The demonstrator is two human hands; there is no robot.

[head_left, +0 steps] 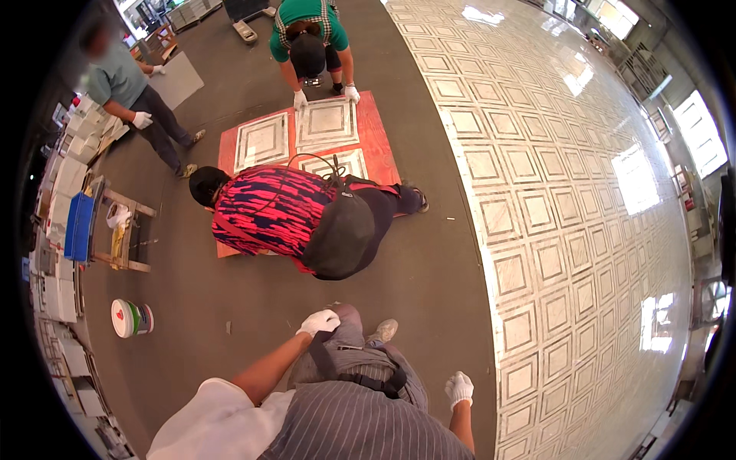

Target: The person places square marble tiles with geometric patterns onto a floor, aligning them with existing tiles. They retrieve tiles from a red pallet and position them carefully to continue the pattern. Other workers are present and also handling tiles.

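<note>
My left hand (320,322), in a white glove, rests on my bent left leg (349,326) beside a dark strap, its fingers lying loosely over the trouser cloth. It holds nothing that I can see. Off to my right side, my right hand (460,389) hangs over the dark floor near the edge of the patterned tiles. Its gloved fingers are curled in, and nothing shows in them. Ahead of me, a red board (379,142) on the floor carries several square stone panels (262,142) with dark inlaid frames.
A person in a red-and-navy top (272,207) bends across the board. A person in green (307,31) grips a panel at its far edge. Another person (130,84) stands left. A white bucket (132,318) and a wooden stand (123,230) are left; glossy patterned tiles (552,253) cover the right.
</note>
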